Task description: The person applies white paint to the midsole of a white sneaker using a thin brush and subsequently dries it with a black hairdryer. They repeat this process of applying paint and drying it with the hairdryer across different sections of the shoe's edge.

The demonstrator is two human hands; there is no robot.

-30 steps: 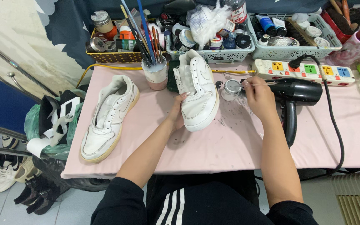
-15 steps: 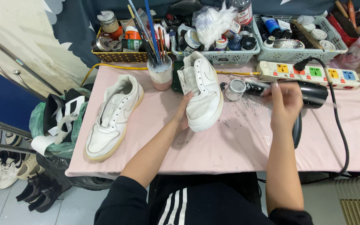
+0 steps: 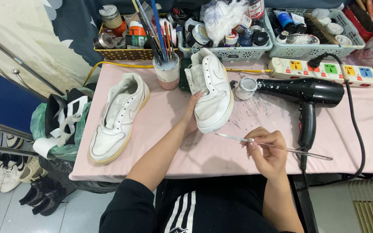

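Head view: left hand (image 3: 191,118) cups the side of the white shoe (image 3: 210,88), which stands tilted on the pink table (image 3: 221,151), toe toward the person, long axis running away from them. Right hand (image 3: 266,149) pinches a thin brush (image 3: 277,147), its length lying left to right, tip pointing left; the shoe lies up and left of that tip, near but apart. Small white paint pot (image 3: 245,87) sits just right of the shoe, black hair dryer (image 3: 305,92) beside it. Second shoe (image 3: 117,116) lies well left. Along the far edge: white power strip (image 3: 324,69) with coloured sockets, pale baskets (image 3: 311,49) of jars and bottles, cup of brushes (image 3: 165,71)
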